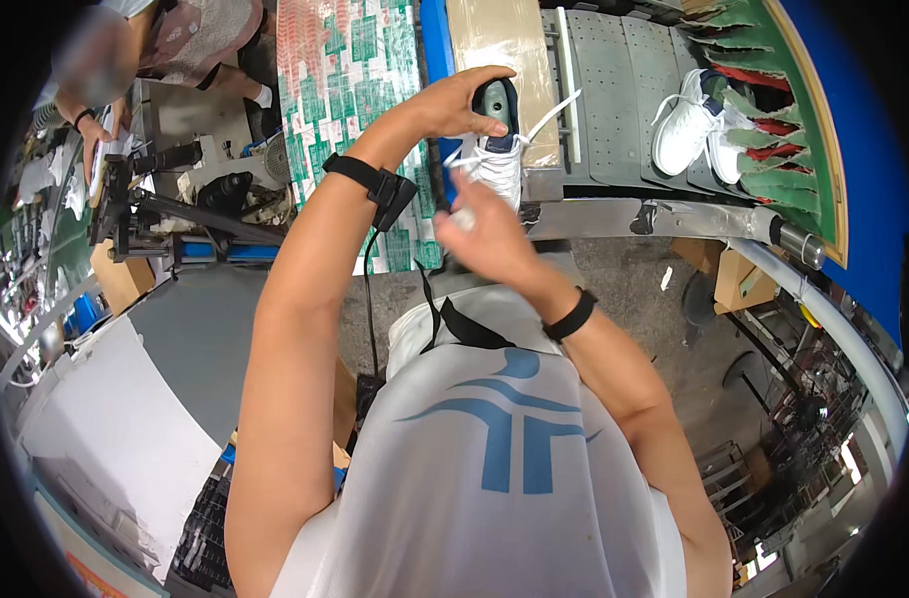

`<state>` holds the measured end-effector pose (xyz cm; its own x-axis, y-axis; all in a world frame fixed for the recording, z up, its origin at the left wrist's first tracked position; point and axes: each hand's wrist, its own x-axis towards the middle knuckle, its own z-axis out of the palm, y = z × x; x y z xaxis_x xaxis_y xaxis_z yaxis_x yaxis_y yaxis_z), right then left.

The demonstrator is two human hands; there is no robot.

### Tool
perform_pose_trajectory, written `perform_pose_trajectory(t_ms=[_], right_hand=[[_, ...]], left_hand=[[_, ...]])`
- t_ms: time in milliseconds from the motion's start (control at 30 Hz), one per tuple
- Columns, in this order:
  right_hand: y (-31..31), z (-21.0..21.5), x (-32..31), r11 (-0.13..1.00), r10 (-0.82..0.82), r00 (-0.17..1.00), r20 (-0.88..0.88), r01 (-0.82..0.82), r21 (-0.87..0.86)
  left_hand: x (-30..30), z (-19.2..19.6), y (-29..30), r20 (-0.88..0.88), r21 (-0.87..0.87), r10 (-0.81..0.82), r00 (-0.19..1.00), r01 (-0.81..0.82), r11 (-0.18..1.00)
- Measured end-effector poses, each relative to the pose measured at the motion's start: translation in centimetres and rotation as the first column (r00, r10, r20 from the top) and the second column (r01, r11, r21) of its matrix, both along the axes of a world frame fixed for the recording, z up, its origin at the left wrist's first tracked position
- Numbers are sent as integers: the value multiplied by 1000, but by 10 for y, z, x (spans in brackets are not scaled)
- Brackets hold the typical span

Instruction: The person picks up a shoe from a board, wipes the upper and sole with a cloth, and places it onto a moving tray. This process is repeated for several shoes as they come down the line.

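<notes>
A white lace-up sneaker (504, 177) with a dark lining sits in front of me, toe toward my body. Inside its opening is a grey-green shoe last (495, 101) with a round hole. My left hand (462, 108) is wrapped round the heel end, thumb and fingers on either side of the collar. White laces (549, 122) stick out loosely to both sides. My right hand (489, 234) is beside the toe, its fingers smeared by motion; whether they hold a lace end cannot be made out.
Right of the sneaker, a grey plated conveyor (604, 100) carries more white sneakers (682, 138) beside a curtain of ragged green strips (773, 125). A surface covered in red-and-green printed wrap (350, 110) lies to the left. Another person's hand (94, 132) works at far left.
</notes>
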<state>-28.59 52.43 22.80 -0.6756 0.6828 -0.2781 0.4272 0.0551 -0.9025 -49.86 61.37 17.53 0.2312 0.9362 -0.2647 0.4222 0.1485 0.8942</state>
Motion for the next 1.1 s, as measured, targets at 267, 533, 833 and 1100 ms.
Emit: perform_pose_trajectory(t_ms=[267, 533, 833, 1100], right_hand=[[-8, 5, 42, 989, 149, 989, -22, -149, 13], [40, -21, 60, 907, -63, 992, 106, 12, 421], [10, 63, 113, 819, 118, 910, 396, -315, 480], [-4, 6, 79, 827, 38, 982, 186, -136, 546]], left_hand=[[-9, -13, 5, 9, -39, -12, 1000, 13, 999], [3, 0, 4, -65, -36, 5, 998, -7, 999], [1, 10, 2, 13, -139, 89, 996, -86, 986], [5, -9, -4, -61, 25, 101, 993, -100, 995]])
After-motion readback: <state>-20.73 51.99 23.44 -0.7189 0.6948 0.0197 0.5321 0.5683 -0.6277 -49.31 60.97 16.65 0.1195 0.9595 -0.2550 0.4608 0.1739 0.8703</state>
